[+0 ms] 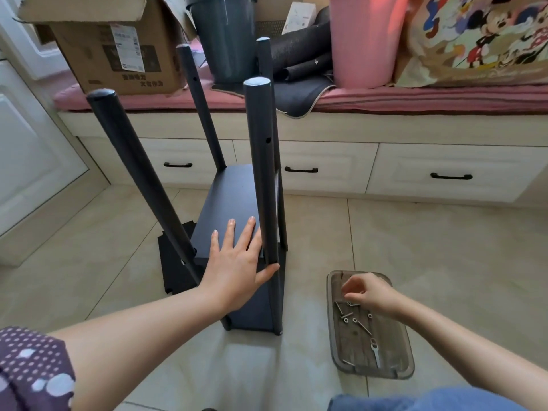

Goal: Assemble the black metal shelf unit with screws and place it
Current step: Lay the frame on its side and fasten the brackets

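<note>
A half-built black metal shelf unit (237, 232) stands on the tiled floor (430, 247), four poles rising from it. The left hand (237, 262) lies flat and released on the shelf panel, thumb against the near right pole (262, 173). Right of the unit, the right hand (367, 295) pinches into a tray of screws (397, 372); whether it holds one is unclear. The frame looks rigid, light, smooth; grip the poles low.
</note>
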Demonstrator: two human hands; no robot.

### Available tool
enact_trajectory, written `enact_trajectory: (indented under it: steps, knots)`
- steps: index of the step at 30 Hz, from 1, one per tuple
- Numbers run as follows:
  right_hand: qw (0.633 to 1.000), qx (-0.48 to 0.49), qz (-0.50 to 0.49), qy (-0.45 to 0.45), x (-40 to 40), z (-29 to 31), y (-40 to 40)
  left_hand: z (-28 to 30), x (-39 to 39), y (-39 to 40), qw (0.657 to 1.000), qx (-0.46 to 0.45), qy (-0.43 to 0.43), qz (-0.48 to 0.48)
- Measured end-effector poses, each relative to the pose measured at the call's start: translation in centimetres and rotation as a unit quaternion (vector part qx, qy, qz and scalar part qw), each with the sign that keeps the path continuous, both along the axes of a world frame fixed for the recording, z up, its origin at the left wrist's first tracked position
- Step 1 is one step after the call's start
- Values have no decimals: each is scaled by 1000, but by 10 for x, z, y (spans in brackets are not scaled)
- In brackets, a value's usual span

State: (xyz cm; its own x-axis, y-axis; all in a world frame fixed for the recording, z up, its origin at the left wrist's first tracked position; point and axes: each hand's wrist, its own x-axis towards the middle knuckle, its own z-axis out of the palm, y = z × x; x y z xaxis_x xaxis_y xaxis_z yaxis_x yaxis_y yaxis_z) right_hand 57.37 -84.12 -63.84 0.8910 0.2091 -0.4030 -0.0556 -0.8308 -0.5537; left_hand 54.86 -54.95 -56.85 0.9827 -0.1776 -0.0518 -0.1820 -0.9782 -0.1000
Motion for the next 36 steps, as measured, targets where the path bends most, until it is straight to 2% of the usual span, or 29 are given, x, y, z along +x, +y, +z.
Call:
enact_trajectory:
  steps: [9,16,24,36]
  knots:
    - [992,-102,2,72,3,-99,-17,0,0,-6,1000,7,-10,11]
    - [973,-171,69,137,-16,-153,-10,-4,0,-6,1000,-3,-27,15]
    - [953,-222,150,138,-21,-176,6,-6,0,-5,999,-7,-38,15]
    - [948,-240,188,92,-21,-180,16,-7,0,-6,999,-7,-38,17]
